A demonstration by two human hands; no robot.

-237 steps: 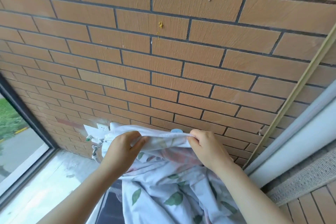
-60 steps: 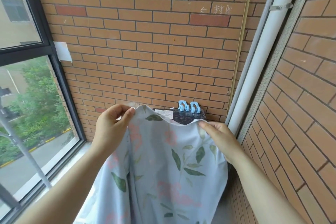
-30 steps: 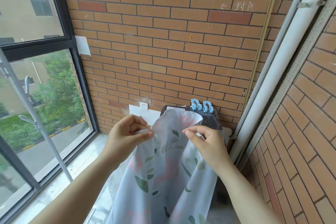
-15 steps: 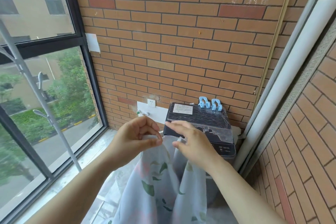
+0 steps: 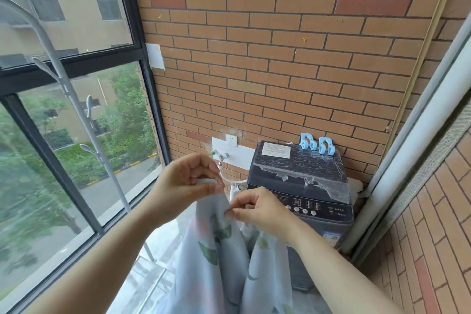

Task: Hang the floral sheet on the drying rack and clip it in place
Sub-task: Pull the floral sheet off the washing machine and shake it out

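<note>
The floral sheet (image 5: 221, 262), pale blue with green leaves and pink blooms, hangs down in front of me at the bottom centre. My left hand (image 5: 186, 183) pinches its top edge, and my right hand (image 5: 257, 208) pinches the edge just below and to the right. The two hands nearly touch. The grey drying rack (image 5: 74, 109) slants along the window at the left, with short pegs on its pole. Two light blue clips (image 5: 316, 145) sit on the back of the washing machine (image 5: 298, 181), beyond my hands.
A brick wall is ahead and on the right, with a white pipe (image 5: 413, 140) in the corner. A tap and socket (image 5: 226, 148) sit low on the wall left of the machine. The large window (image 5: 63, 135) fills the left side.
The view has tilted down and left, so more of the rack and window shows. My hands dropped lower with the sheet's edge, and my right hand has gone from reaching with spread fingers to pinching the cloth.
</note>
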